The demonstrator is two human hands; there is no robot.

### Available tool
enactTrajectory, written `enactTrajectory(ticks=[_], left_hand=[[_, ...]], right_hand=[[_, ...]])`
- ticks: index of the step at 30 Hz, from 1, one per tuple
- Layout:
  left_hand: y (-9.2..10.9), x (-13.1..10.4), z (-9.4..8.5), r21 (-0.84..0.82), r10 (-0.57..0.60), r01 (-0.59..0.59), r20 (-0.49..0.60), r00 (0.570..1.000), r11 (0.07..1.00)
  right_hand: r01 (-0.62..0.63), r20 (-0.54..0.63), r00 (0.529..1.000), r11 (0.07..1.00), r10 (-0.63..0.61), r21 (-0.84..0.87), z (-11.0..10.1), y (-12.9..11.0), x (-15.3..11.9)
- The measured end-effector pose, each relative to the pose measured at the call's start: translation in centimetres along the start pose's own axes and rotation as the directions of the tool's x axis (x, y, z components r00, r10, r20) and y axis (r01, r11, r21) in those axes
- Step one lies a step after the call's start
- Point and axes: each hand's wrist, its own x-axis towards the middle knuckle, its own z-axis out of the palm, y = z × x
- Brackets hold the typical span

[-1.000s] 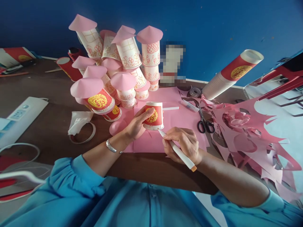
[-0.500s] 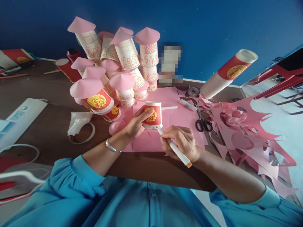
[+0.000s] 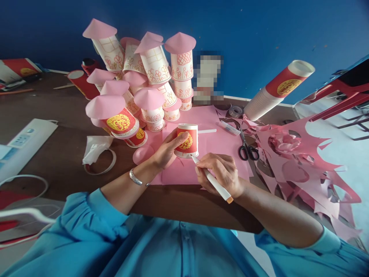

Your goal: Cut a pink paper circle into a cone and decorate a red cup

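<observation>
My left hand [image 3: 167, 152] is closed around a red and white paper cup [image 3: 192, 132] with a yellow emblem, its thumb across the front. The cup is upside down, its wide rim at the bottom. A white marker [image 3: 215, 181] with an orange end is gripped in my right hand [image 3: 220, 173]. Its tip is at the white band by the cup's rim; whether it touches I cannot tell. Pink paper sheets [image 3: 207, 163] lie beneath both hands. On them, behind the cup, is a white stick-like pen [image 3: 207, 131].
Cup towers with pink cone roofs [image 3: 180, 43] stand at the back left. Black-handled scissors [image 3: 248, 152], a glue stick [image 3: 229, 128], a tape roll [image 3: 235, 111] and pink scraps [image 3: 294, 169] are on the right, before a leaning cup stack [image 3: 276, 92]. A power strip [image 3: 27, 142] lies left.
The cup and my left hand sit very slightly further right in the picture, as does most of the scene. Both grips are the same, and the marker tip stays by the rim.
</observation>
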Motion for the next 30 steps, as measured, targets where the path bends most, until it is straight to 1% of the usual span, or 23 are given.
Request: enactTrajectory(ticks=[5, 10, 18, 30], left_hand=[[-0.17, 0.09, -0.17, 0.016, 0.024, -0.024, -0.003, 1.0, 1.0], [-0.3, 0.09, -0.21, 0.003, 0.018, -0.018, -0.01, 1.0, 1.0], [-0.17, 0.09, -0.16, 0.023, 0.013, -0.012, -0.007, 1.0, 1.0], [-0.22, 0.12, -0.01, -0.001, 0.015, -0.015, 0.005, 1.0, 1.0]], right_hand=[[0.003, 0.009, 1.0, 1.0, -0.003, 0.012, -0.1, -0.05, -0.01], [0.002, 0.026, 1.0, 1.0, -0.002, -0.005, -0.14, -0.11, -0.02], [0.012, 0.001, 1.0, 1.0, -0.012, -0.005, -0.12, 0.29, 0.01], [-0.009, 0.003, 1.0, 0.999, 0.01, -0.04, -0.13, 0.33, 0.05]])
